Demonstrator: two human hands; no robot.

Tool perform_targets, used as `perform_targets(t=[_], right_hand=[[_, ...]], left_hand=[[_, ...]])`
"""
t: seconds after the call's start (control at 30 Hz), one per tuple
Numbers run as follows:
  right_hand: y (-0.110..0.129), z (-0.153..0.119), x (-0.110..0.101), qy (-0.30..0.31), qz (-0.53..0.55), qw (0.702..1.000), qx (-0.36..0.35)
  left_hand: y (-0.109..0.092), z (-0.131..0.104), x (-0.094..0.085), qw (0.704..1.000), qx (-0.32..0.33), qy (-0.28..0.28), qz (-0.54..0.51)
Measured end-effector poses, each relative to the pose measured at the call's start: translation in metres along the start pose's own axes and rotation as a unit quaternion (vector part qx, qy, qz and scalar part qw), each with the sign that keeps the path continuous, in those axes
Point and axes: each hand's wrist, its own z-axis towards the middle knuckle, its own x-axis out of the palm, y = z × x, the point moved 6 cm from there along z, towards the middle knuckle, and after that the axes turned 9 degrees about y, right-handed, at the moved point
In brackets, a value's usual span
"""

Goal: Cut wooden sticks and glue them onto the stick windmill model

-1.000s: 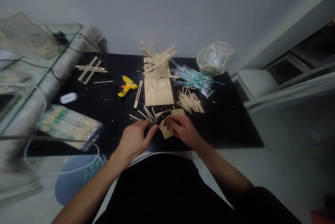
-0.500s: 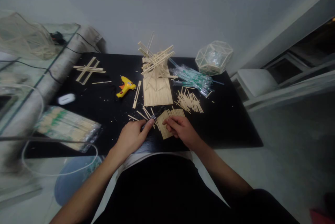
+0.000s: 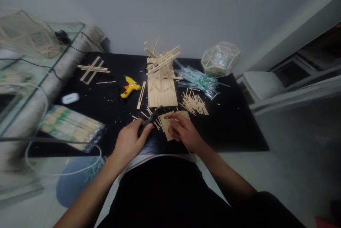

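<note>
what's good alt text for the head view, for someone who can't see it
Left hand grips a dark pliers-like tool; right hand is over a small stick panel on a black table. Beyond are a stick structure, a yellow glue gun and a stick pile.

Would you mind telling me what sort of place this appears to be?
Probably an improvised craft corner in a room: a black table against a wall holds a yellow glue gun, a pile of cut sticks and a geometric stick frame.
</note>
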Motion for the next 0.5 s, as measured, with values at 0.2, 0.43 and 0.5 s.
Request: perform_targets(t=[0.2, 0.43, 0.5], right_hand=[[-0.007, 0.005, 0.008, 0.011, 0.036, 0.999, 0.017], [-0.006, 0.003, 0.008, 0.01, 0.02, 0.999, 0.028], [-0.005, 0.002, 0.007, 0.008, 0.014, 0.999, 0.028]], left_hand=[[-0.01, -0.006, 0.005, 0.986, 0.03, -0.067, 0.148], [-0.014, -0.005, 0.005, 0.974, 0.029, -0.078, 0.21], [-0.014, -0.005, 0.005, 0.974, 0.032, -0.077, 0.211]])
